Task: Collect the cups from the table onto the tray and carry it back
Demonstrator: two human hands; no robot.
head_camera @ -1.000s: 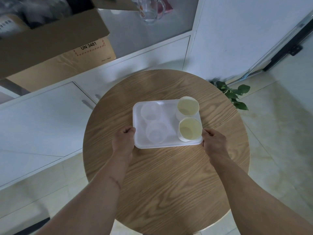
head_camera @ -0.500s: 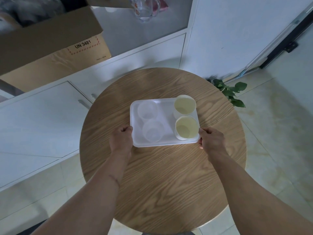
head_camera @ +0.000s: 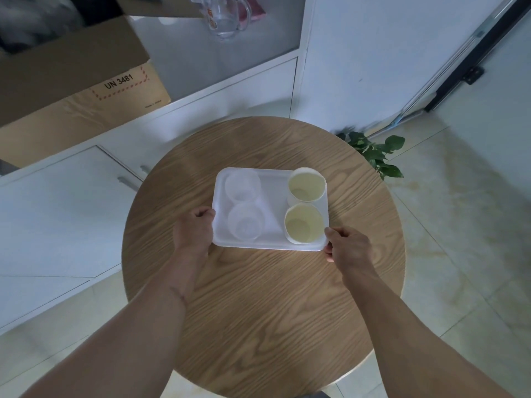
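Note:
A white rectangular tray (head_camera: 274, 196) lies on the round wooden table (head_camera: 258, 297). It carries two clear plastic cups, one at the back left (head_camera: 242, 186) and one at the front left (head_camera: 245, 222). Two cream paper cups stand on its right side, one behind (head_camera: 306, 187) and one in front (head_camera: 304, 224). My left hand (head_camera: 195, 229) grips the tray's left edge. My right hand (head_camera: 349, 247) grips its front right corner.
White cabinets (head_camera: 66, 214) stand behind and to the left of the table. An open cardboard box (head_camera: 71, 90) and a glass jug (head_camera: 227, 17) sit on the counter. A green plant (head_camera: 376, 152) is on the tiled floor at the right.
The view has shifted slightly; the tray sits a little nearer to me, with both hands still gripping its edges. The cups keep their places on it.

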